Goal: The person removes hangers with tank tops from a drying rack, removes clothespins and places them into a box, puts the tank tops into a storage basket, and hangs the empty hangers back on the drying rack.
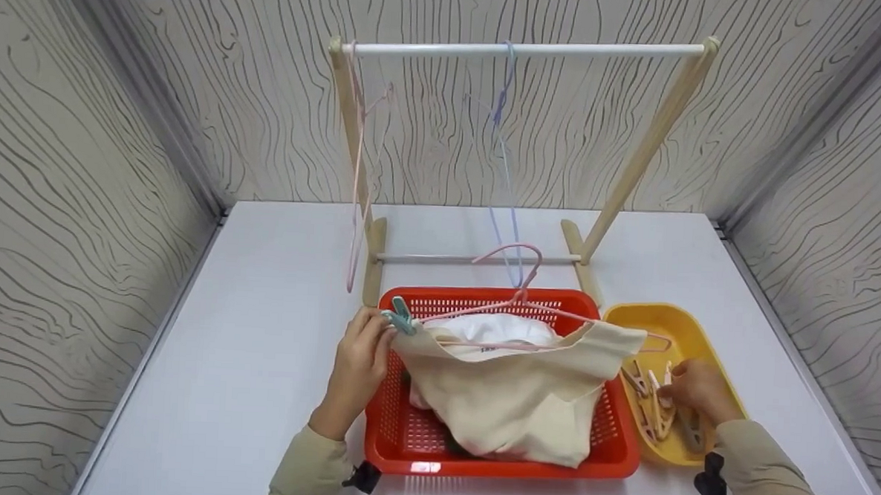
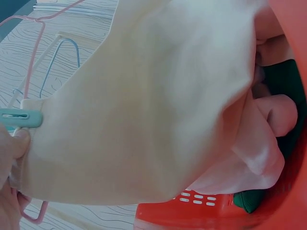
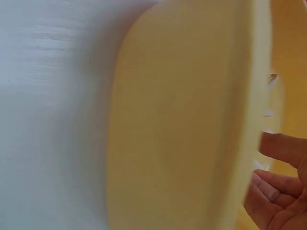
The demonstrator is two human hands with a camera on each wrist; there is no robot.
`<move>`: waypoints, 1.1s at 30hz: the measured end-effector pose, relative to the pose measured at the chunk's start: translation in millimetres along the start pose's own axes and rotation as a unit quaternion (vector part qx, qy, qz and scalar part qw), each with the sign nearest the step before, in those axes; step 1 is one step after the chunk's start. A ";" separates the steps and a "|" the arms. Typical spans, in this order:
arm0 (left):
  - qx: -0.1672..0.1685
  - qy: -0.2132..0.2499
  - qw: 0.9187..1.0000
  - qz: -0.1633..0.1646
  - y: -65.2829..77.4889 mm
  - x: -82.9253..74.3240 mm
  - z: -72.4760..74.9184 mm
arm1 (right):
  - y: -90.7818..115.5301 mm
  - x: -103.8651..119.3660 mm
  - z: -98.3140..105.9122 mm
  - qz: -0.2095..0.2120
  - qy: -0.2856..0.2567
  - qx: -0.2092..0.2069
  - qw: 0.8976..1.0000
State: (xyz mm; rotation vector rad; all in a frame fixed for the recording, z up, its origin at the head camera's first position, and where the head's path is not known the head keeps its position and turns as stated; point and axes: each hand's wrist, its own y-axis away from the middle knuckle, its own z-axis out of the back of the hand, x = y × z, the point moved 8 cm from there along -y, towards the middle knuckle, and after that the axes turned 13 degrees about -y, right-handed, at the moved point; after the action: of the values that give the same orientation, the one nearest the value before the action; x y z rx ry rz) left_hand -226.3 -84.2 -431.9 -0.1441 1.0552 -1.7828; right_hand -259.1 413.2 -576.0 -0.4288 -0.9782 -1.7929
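A cream cloth garment [image 1: 508, 407] hangs on a pink hanger [image 1: 532, 281] over the red basket [image 1: 501, 470]. A teal clothespin [image 1: 400, 316] clips one shoulder of the garment to the hanger; it also shows in the left wrist view. My left hand [image 1: 361, 363] pinches that garment corner and the hanger end, just beside the clothespin. On the right, my right hand [image 1: 698, 389] reaches into the yellow basin [image 1: 714, 356], its fingertips on a pale clothespin [image 1: 668, 373]. In the right wrist view, the basin wall hides most of what lies between its fingers.
Several clothespins [image 1: 656, 417] lie in the basin. White cloth [image 1: 489, 328] and other garments fill the basket. Behind stands a rack with a white rail [image 1: 434, 51], carrying a pink hanger [image 1: 357, 192] and a blue hanger [image 1: 505, 161]. Patterned walls enclose the white table [image 1: 259, 306].
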 end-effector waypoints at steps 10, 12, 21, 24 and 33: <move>-0.003 0.002 1.000 -0.002 0.0 -0.7 0.8 | 2.0 -3.5 -0.2 -0.012 -0.018 -0.006 1.000; -0.005 0.002 1.000 -0.004 0.1 -0.8 0.8 | 4.1 -2.6 -0.1 -0.010 -0.012 -0.008 1.000; -0.002 0.011 1.000 0.000 -0.4 0.8 0.3 | 17.0 15.1 1.1 0.043 -0.018 -0.020 0.999; 0.000 0.013 1.000 0.003 -0.2 1.4 0.2 | 23.7 27.1 4.3 0.085 -0.028 -0.043 0.995; 0.007 0.013 1.000 0.011 1.1 2.2 -1.5 | 42.7 49.3 12.2 0.144 -0.053 -0.101 0.983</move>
State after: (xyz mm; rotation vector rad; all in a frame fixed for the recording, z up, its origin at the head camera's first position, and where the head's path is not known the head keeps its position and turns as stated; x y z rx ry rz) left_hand -227.3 -85.2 -434.4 -0.1011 1.0599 -1.7765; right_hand -244.0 385.9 -517.4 -0.7609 -0.7648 -1.6225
